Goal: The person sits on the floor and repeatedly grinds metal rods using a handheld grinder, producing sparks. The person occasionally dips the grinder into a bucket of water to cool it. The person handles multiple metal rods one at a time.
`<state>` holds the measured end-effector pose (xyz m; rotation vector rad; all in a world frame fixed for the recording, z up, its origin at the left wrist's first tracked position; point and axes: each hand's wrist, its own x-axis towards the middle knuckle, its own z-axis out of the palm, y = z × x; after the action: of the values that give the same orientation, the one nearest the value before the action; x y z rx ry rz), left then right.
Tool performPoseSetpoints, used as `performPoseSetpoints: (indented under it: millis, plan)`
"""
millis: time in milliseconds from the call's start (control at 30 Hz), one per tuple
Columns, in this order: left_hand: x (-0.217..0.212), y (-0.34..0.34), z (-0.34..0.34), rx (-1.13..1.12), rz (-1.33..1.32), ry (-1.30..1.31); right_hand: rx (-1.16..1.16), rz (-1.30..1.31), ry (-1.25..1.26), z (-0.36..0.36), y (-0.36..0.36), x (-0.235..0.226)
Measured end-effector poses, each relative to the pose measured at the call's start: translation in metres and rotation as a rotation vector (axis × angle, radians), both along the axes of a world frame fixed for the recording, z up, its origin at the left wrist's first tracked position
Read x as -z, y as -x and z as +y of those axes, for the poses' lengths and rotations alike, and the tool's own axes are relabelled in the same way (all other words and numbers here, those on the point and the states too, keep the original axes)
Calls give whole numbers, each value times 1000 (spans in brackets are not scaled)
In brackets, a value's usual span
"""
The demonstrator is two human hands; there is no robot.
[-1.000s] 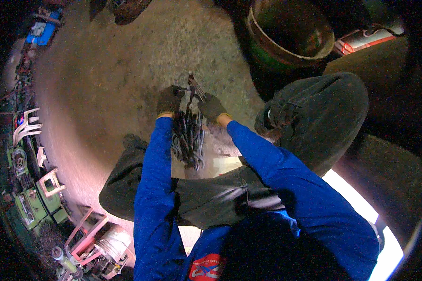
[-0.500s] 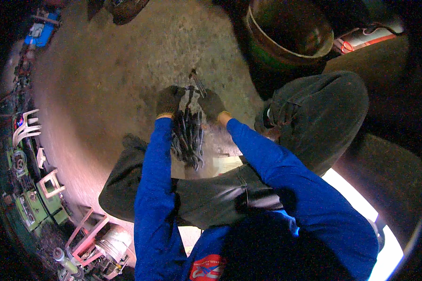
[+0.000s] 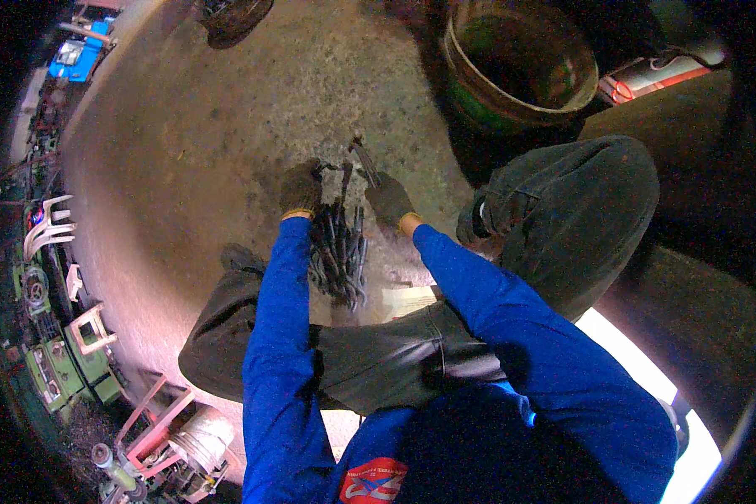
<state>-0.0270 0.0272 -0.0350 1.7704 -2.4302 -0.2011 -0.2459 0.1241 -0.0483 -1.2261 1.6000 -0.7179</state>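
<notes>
On the floor between my legs lies a pile of dark metal rods (image 3: 339, 252), some with bent or looped ends. My right hand (image 3: 390, 202), in a dark knit glove with a yellow cuff, is closed around a few slim metal rods (image 3: 364, 161); their wider end points forward and left. My left hand (image 3: 300, 188), gloved alike, is at the pile's far left edge. Its fingers are curled in beside a short dark piece, and what they grip is too dark to make out.
A large green-brown metal drum (image 3: 521, 101) stands ahead on the right. Another dark round container (image 3: 231, 21) is at the far edge. A pale sheet (image 3: 409, 301) lies near my lap. White plastic chairs (image 3: 50, 227) and green machinery (image 3: 59, 370) line the left side.
My right hand has shifted slightly right and toward me with the rods, away from my left hand. My left hand has moved slightly toward me.
</notes>
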Motion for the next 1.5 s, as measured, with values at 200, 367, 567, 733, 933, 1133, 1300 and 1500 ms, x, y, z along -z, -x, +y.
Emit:
performPoseSetpoints:
  millis: [200, 367, 567, 733, 933, 1133, 1300, 1500]
  plan:
    - [-10, 23, 3, 2, -19, -127, -16, 108, 105, 3, 3, 26]
    - [6, -9, 0, -93, -122, -74, -125, -62, -21, 1, -7, -5]
    - [-14, 24, 6, -11, -83, -91, 48, 42, 112, -5, 1, 2]
    - [-33, 33, 9, 5, -106, -55, 9, 25, 105, -10, -1, 3]
    - [-27, 21, 10, -19, -63, -94, 29, -16, 48, -10, -4, -5]
    - [-19, 29, 3, 52, -76, -20, -148, 52, 14, -16, 8, 20]
    - [-15, 14, 11, 12, -65, -48, 19, -8, -16, 0, -6, -26]
    - [-27, 24, 6, 21, -213, -106, -204, 120, -54, -3, -1, -20]
